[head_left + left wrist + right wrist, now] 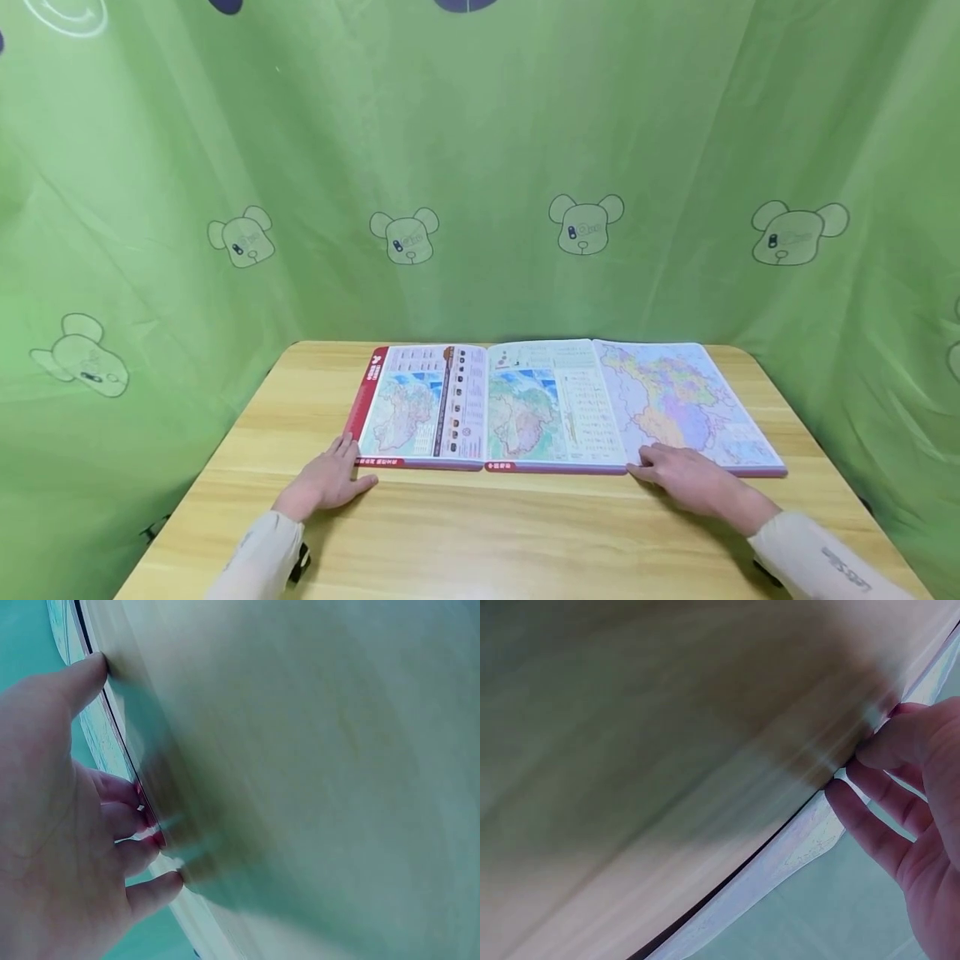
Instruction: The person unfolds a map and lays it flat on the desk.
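A wide fold-out map (557,417) lies open across the table, with a red strip down its left end and a colourful map on the right panel. My left hand (324,482) is at its front left corner. Those fingers are extended over the corner, and the thumb is stretched out to the side on the wood. In the left wrist view, the left hand (52,802) has its fingertips along the map's edge. At the fold between the middle and right panels, my right hand (693,479) pinches the front edge. The right wrist view shows the right hand (922,795) with thumb and bent fingers at that edge.
The light wooden table (465,542) runs forward from the map, with its back edge close behind the map. A green curtain (480,150) printed with bear heads hangs behind and at both sides.
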Demonstrator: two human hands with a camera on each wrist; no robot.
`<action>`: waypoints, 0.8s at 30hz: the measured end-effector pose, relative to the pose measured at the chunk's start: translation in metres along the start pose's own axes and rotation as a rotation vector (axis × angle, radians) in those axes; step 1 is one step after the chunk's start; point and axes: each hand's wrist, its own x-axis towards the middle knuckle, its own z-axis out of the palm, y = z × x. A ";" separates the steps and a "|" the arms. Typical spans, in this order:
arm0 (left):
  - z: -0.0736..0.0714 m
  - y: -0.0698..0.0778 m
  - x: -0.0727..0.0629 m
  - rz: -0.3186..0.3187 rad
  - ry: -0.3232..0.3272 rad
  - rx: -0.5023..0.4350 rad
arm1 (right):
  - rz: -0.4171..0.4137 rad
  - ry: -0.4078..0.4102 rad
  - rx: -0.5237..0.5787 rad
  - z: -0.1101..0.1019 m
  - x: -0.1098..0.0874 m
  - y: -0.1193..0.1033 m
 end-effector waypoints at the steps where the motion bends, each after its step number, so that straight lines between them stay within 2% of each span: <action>1: 0.000 0.000 0.001 0.001 -0.001 0.000 | 0.006 -0.004 0.000 0.000 0.000 0.000; 7: 0.005 0.003 0.002 0.005 -0.013 -0.014 | 0.005 0.015 0.000 0.001 -0.004 0.003; 11: 0.002 0.001 0.003 0.009 0.018 -0.079 | 0.000 0.042 -0.004 0.003 -0.004 0.001; 14: -0.002 -0.001 0.004 0.000 0.043 -0.103 | 0.015 0.033 -0.008 0.002 -0.003 -0.003; 19: -0.007 0.003 0.009 -0.003 0.084 -0.007 | 0.047 0.015 -0.040 -0.003 0.004 -0.008; 24: -0.016 0.025 0.019 0.017 0.098 0.022 | 0.153 0.062 -0.012 -0.008 0.019 -0.013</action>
